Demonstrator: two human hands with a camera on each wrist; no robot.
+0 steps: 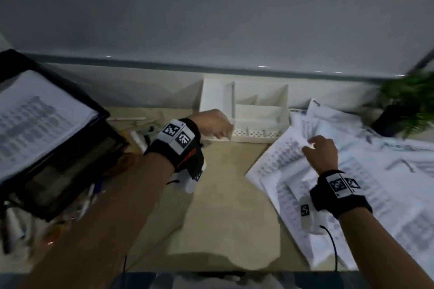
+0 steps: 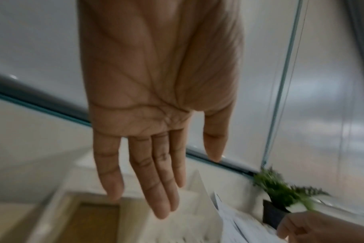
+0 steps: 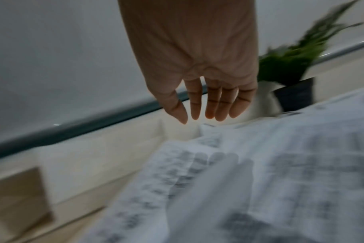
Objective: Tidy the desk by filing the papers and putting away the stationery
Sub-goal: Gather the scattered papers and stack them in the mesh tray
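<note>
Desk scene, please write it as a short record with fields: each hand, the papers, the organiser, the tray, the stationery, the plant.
left hand: open, fingers straight, holds nothing, above the white organiser
right hand: open, over the loose papers; contact unclear
loose papers: spread in overlapping sheets on the desk's right side
white organiser: at the back wall, the compartments in view look empty
black tray: left side, printed sheets on top
stationery: pens scattered beside the tray, blurred
plant: right back corner, dark pot
</note>
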